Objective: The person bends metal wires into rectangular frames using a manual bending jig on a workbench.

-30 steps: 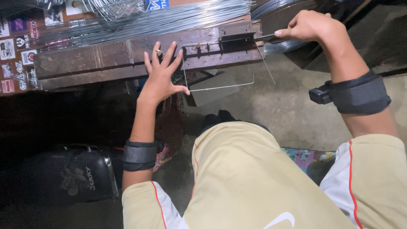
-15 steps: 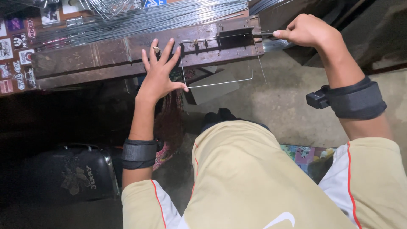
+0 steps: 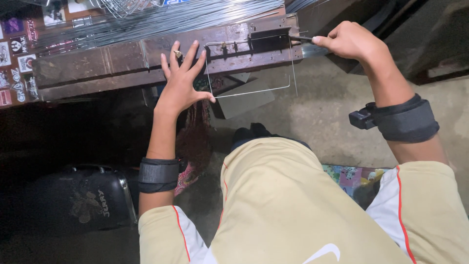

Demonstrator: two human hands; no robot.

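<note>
Now left hand (image 3: pixel 181 80) flat, fingers spread, beside bent wire (image 3: pixel 251 73); right hand (image 3: pixel 348 41) clenched on lever (image 3: pixel 300 38).

My left hand (image 3: pixel 181 80) rests flat on the bench (image 3: pixel 97 68), left of the bent wire frame (image 3: pixel 251 73) hanging off its front edge. My right hand (image 3: pixel 349 41) grips the lever (image 3: pixel 299 38) right of it. Wire rods (image 3: pixel 161 19) lie behind.

— What is that thin, silvery steel wire (image 3: pixel 254 92) like?
— Bent into a squared U-shaped frame, hanging off the near edge of the rusty brown metal bending jig (image 3: pixel 146 63), its ends up on the jig.
</note>
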